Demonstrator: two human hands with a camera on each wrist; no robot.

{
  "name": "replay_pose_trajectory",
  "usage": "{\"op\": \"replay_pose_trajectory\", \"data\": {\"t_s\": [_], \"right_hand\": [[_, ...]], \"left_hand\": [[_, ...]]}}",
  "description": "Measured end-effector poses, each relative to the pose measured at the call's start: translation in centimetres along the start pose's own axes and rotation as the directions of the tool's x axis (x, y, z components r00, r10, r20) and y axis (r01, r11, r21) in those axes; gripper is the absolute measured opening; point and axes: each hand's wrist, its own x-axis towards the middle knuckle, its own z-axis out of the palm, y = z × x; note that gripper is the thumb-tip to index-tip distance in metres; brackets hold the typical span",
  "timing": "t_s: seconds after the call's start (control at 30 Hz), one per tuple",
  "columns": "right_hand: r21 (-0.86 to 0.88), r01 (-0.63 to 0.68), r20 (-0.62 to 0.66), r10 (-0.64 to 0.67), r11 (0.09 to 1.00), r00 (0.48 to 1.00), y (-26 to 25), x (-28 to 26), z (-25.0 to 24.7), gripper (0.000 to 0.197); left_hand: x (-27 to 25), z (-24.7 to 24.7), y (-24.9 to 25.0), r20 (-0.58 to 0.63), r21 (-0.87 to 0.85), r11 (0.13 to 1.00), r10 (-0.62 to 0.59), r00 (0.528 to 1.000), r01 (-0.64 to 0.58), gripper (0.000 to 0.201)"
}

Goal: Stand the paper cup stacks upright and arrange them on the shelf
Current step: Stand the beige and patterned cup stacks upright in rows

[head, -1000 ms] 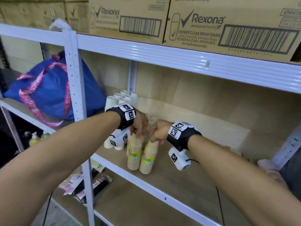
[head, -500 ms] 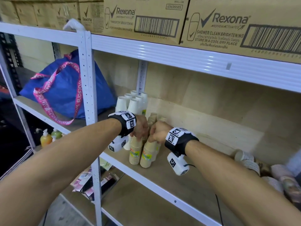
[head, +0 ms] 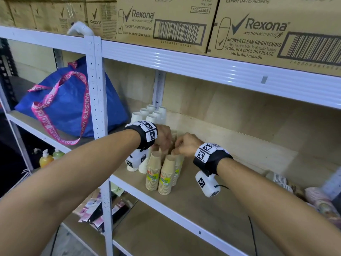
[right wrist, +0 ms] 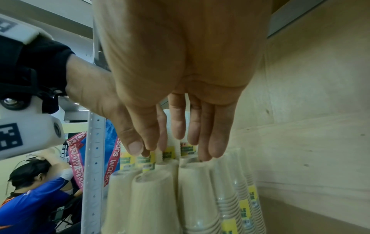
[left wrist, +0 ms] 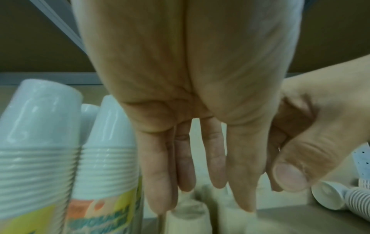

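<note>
Several beige paper cup stacks point(head: 167, 176) with yellow-green labels stand upright, bases up, near the left end of the wooden shelf point(head: 206, 209). White cup stacks point(head: 147, 115) stand behind them by the post. My left hand point(head: 167, 146) and right hand point(head: 180, 150) hover close together over the rear beige stacks. In the left wrist view my left hand point(left wrist: 200, 197) points straight fingers down at the beige cup tops point(left wrist: 186, 216). In the right wrist view my right hand point(right wrist: 176, 150) does the same, its fingertips point(right wrist: 206, 155) touching a stack point(right wrist: 196, 197). Neither hand holds anything.
More cup stacks point(head: 280, 180) lie on their sides at the shelf's right end, beside patterned ones point(head: 319, 202). A blue bag point(head: 68, 108) sits left of the perforated post point(head: 97, 108). Cardboard boxes point(head: 166, 21) fill the shelf above. A person point(right wrist: 34, 197) sits beyond the rack.
The two front beige stacks, which my hands held by their tops, now stand free. Both hands have moved back over the rear stacks. My view has shifted left.
</note>
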Motion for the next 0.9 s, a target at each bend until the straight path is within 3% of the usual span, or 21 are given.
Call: {"op": "replay_pose_trajectory", "data": {"t_s": [0.17, 0.47, 0.63, 0.9], "right_hand": [[-0.012, -0.046, -0.070, 0.045, 0.999, 0.997, 2.3, -0.6, -2.5, 0.020], [-0.103, -0.266, -0.155, 0.248, 0.959, 0.956, 10.6, -3.8, -6.1, 0.030], [-0.118, -0.417, -0.192, 0.391, 0.901, 0.900, 15.7, -6.9, -7.8, 0.029], [-0.214, -0.580, -0.132, 0.565, 0.786, 0.814, 23.3, -13.7, -8.4, 0.028]], "left_hand": [[1.4, -1.6, 2.5, -0.065, 0.008, 0.998, 0.069, 0.995, -0.069, 0.022], [5.8, -0.9, 10.1, -0.163, 0.090, 0.969, 0.241, 0.957, -0.229, 0.037], [8.6, 0.9, 14.9, -0.130, 0.111, 0.929, 0.366, 0.922, -0.353, 0.048], [11.7, 5.6, 22.4, -0.013, 0.265, 0.804, 0.554, 0.832, -0.532, 0.061]]}}
